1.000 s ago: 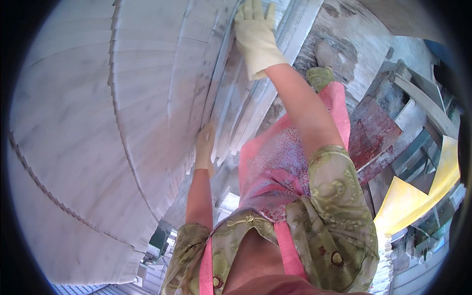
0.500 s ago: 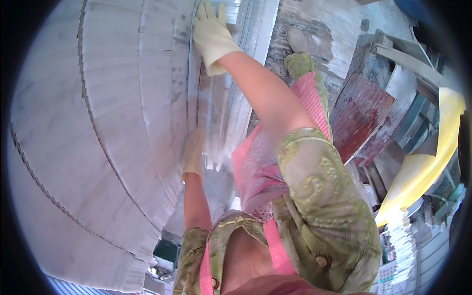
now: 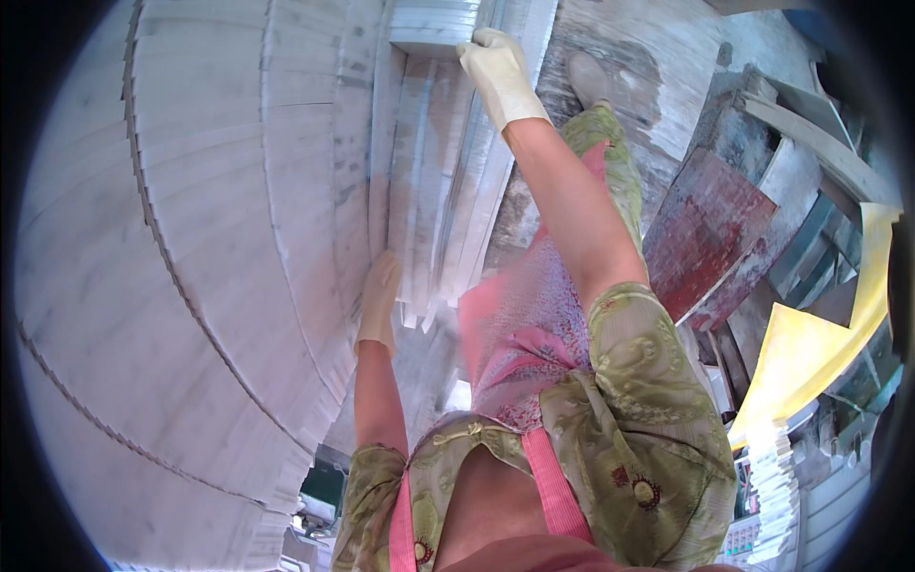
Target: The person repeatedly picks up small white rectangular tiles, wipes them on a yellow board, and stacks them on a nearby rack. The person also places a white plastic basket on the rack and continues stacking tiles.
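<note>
My right hand, in a cream glove, is at the near right corner of a block of white slats. Its fingers are curled, and what they may hold is hidden. That block lies in a long pale wooden channel with ridged white strips along its right side. My left hand, gloved alike, rests by the channel's near left end, against a high wall of stacked white-grey slats. Its fingers look stretched out and pressed flat, with their tips partly blurred.
To the right of the worn wooden floor lie a reddish stained board and a grey beam. A yellow sheet hangs at the far right, above a stack of thin white pieces. My shoe stands beyond the channel.
My right hand has moved right and a little nearer, from spread fingers over the slats to curled fingers at the block's corner. My left hand has stayed nearly in place.
</note>
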Action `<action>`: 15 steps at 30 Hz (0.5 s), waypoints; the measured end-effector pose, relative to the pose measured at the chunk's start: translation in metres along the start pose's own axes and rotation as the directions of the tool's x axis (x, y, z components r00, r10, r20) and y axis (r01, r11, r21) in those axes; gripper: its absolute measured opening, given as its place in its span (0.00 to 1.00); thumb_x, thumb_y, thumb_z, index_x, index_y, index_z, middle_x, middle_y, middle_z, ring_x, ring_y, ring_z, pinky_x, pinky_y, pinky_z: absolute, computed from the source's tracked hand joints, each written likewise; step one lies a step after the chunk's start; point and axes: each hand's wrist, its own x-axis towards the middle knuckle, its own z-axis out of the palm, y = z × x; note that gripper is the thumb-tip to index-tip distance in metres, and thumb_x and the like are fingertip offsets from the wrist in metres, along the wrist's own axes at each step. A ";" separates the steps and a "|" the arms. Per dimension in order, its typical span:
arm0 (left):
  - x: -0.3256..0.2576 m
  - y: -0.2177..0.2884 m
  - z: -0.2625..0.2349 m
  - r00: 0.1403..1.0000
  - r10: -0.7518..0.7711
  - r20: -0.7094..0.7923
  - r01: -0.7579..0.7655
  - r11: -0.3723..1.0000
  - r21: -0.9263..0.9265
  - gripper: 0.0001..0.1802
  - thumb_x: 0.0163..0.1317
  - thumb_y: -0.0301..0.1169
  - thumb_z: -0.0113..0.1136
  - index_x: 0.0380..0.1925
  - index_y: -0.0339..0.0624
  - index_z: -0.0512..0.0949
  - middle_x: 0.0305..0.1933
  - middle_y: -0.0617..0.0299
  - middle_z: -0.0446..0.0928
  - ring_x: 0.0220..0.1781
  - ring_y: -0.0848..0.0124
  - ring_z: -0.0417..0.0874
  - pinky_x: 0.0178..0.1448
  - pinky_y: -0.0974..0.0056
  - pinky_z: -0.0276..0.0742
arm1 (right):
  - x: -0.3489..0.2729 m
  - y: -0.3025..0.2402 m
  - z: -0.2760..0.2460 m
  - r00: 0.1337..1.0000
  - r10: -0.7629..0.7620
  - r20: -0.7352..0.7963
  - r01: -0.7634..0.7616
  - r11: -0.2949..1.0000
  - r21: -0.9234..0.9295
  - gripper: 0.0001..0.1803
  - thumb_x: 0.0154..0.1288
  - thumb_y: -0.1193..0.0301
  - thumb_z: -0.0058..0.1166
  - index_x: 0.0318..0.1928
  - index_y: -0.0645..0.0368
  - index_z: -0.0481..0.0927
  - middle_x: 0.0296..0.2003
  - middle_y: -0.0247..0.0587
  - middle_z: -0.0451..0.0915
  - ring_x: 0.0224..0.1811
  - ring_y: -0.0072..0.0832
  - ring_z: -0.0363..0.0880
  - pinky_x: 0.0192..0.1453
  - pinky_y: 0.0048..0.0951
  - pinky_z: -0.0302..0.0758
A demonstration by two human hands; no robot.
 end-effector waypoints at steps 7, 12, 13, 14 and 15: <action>0.016 -0.032 -0.003 1.000 0.023 0.003 -0.023 0.999 -0.022 0.28 0.75 0.32 0.57 0.71 0.31 0.69 0.74 0.52 0.70 0.77 0.66 0.68 0.78 0.64 0.62 | 0.005 0.007 0.003 0.985 -0.154 -0.073 0.145 0.984 -0.107 0.09 0.61 0.71 0.54 0.32 0.65 0.81 0.31 0.43 0.79 0.33 0.33 0.76 0.39 0.35 0.72; 0.012 -0.025 -0.004 0.996 0.081 0.030 -0.080 0.996 -0.023 0.30 0.74 0.33 0.57 0.73 0.33 0.66 0.75 0.53 0.69 0.77 0.68 0.69 0.78 0.64 0.62 | 0.015 0.017 -0.006 0.951 -0.310 -0.005 0.291 0.897 -0.334 0.11 0.65 0.66 0.53 0.39 0.60 0.84 0.40 0.51 0.83 0.42 0.48 0.81 0.45 0.43 0.75; 0.008 -0.023 -0.003 0.999 0.043 0.021 -0.041 0.993 -0.108 0.31 0.74 0.33 0.58 0.73 0.33 0.66 0.75 0.53 0.69 0.77 0.68 0.69 0.78 0.65 0.62 | 0.013 0.014 -0.010 0.837 -0.531 -0.130 0.438 0.793 -0.422 0.13 0.66 0.65 0.53 0.43 0.60 0.83 0.42 0.52 0.83 0.44 0.50 0.81 0.47 0.44 0.75; 0.004 -0.022 -0.003 0.999 -0.026 0.020 0.029 0.986 -0.165 0.31 0.74 0.33 0.58 0.73 0.34 0.66 0.75 0.54 0.69 0.76 0.68 0.69 0.78 0.65 0.62 | 0.010 0.010 -0.013 0.682 -0.696 -0.226 0.522 0.679 -0.517 0.16 0.67 0.63 0.53 0.48 0.60 0.81 0.44 0.53 0.82 0.46 0.51 0.81 0.48 0.46 0.76; 0.004 -0.020 -0.003 1.000 0.006 0.020 -0.003 0.986 -0.166 0.31 0.73 0.33 0.59 0.73 0.34 0.66 0.75 0.53 0.69 0.76 0.68 0.69 0.78 0.65 0.62 | 0.007 0.005 -0.014 0.473 -0.832 -0.290 0.571 0.541 -0.618 0.19 0.67 0.62 0.53 0.53 0.60 0.80 0.47 0.54 0.82 0.47 0.52 0.81 0.49 0.47 0.76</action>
